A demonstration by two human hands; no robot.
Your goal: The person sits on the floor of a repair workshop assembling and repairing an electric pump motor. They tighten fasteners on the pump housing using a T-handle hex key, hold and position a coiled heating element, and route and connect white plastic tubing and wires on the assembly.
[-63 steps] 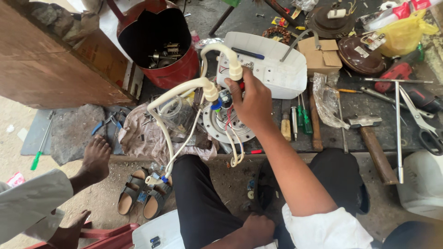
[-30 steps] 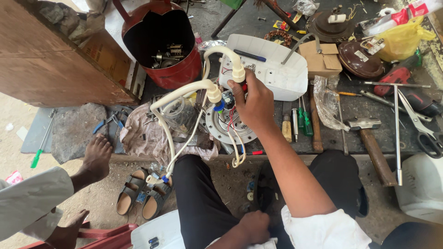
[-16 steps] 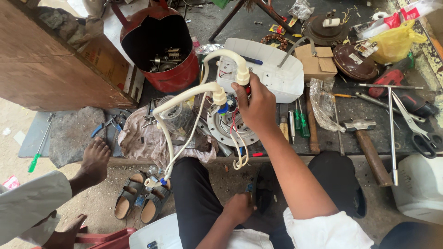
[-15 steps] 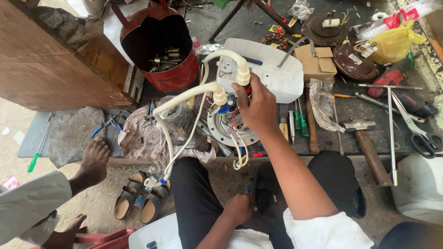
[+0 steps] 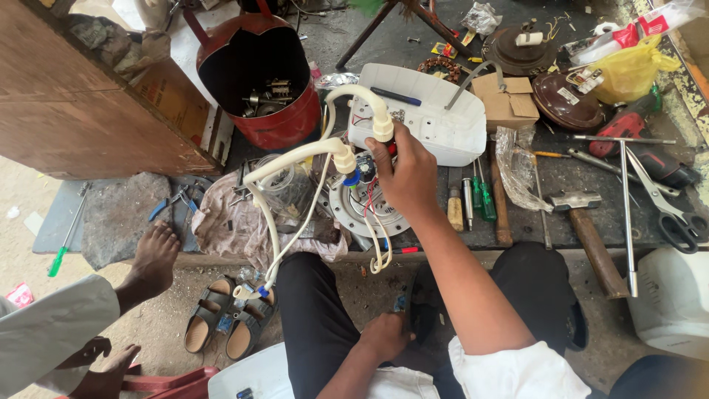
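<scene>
Our right hand [image 5: 405, 171] reaches out over the counter [image 5: 561, 222], fingers [image 5: 380, 159] clamped on the white hose fitting [image 5: 382, 127] and the wired part just beneath it, above the round metal plate [image 5: 354, 210]. The white casing [image 5: 432, 118] lies just beyond. Our left hand [image 5: 384, 336] rests low between our knees, near the floor; we cannot tell how its fingers are set. Screwdrivers [image 5: 476, 199] and a hammer [image 5: 583, 233] lie to the right.
</scene>
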